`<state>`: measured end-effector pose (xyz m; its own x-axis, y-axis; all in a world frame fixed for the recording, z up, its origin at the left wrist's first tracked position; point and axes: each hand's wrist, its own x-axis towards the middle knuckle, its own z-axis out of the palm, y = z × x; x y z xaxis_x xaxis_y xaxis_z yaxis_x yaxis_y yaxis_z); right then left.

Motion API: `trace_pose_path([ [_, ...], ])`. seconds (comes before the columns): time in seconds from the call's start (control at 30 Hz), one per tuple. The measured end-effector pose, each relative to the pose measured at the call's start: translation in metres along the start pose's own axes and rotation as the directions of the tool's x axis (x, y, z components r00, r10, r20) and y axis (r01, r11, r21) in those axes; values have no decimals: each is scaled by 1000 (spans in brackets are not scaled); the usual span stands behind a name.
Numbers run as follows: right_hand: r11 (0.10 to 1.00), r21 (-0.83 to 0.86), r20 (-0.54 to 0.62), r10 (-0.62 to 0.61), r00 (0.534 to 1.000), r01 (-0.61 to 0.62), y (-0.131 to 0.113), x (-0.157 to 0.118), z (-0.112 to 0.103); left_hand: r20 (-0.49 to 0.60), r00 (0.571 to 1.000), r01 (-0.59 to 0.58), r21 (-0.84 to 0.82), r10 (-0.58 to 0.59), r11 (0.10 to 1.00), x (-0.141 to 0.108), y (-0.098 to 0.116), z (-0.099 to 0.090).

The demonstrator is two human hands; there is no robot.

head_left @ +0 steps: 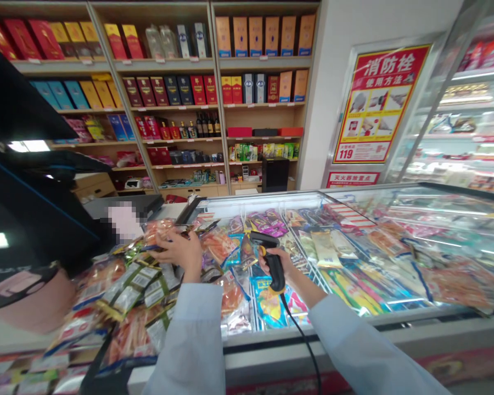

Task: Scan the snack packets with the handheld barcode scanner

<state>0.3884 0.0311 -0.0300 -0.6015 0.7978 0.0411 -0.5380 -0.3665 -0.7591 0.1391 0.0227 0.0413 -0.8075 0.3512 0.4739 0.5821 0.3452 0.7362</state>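
My right hand (286, 263) is wrapped round the grip of a black barcode scanner (276, 269) with yellow trim, held above the freezer, its head pointing left. A black cable runs down from its handle between my arms. My left hand (181, 249) reaches over a heap of packets at the left, fingers spread against a clear snack packet (158, 229) on top. Whether it bears any of that packet's weight cannot be made out. Below it lie green-striped packets (142, 277) with barcode labels and clear bags of reddish-brown food (129, 334).
A glass-topped freezer (271, 198) full of bagged goods stretches to the right. At left are a dark monitor (33, 219) and a pink container (37, 302). Shelves of boxed bottles (181, 90) line the back wall, beside a red fire-hydrant poster (381, 104).
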Motion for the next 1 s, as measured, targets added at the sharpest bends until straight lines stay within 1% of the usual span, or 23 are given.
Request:
trace_pose_path([
  [0.03,1000,6,5,-2,1000,2,1,1,-2,-21,1000,6,17,-6,1000,-1,0,1],
  [0.1,1000,21,14,-24,1000,23,1,2,-6,-73,997,-19,25,20,1000,-3,1,1],
  [0.17,999,22,15,-34,999,34,1,2,-9,-120,990,-77,1,77,997,-6,2,-2],
  [0.23,999,19,-3,-33,999,33,2,1,-9,-128,982,-144,-45,137,989,-6,3,-6],
  [0.37,999,15,-57,-41,998,42,1,0,0,-77,964,-264,-137,255,955,-3,6,-13],
  [0.43,998,4,-127,-64,990,65,-4,-2,6,-62,955,-298,-164,291,941,-1,12,-15],
  [0.47,997,0,-151,-76,986,77,-8,-5,8,-40,949,-316,-174,314,933,-1,16,-15],
  [0.53,994,-9,-199,-111,974,112,-18,-13,10,45,924,-365,-186,379,912,-4,26,-15],
  [0.63,984,-27,-257,-176,950,175,-38,-38,7,211,854,-444,-179,475,878,-21,45,-13],
  [0.73,965,-50,-315,-259,913,257,-59,-74,-1,306,769,-530,-184,561,828,-53,66,-8],
  [0.8,945,-69,-357,-321,877,318,-73,-102,-8,348,717,-566,-215,604,796,-81,81,-3],
  [0.9,913,-98,-416,-400,817,397,-91,-144,-21,424,655,-572,-263,625,777,-130,102,7],
  [0.97,892,-119,-450,-440,777,436,-103,-172,-30,463,585,-590,-319,666,741,-165,114,15],
  [1.0,882,-131,-466,-457,757,452,-108,-185,-35,471,538,-603,-364,699,710,-183,120,19],
])
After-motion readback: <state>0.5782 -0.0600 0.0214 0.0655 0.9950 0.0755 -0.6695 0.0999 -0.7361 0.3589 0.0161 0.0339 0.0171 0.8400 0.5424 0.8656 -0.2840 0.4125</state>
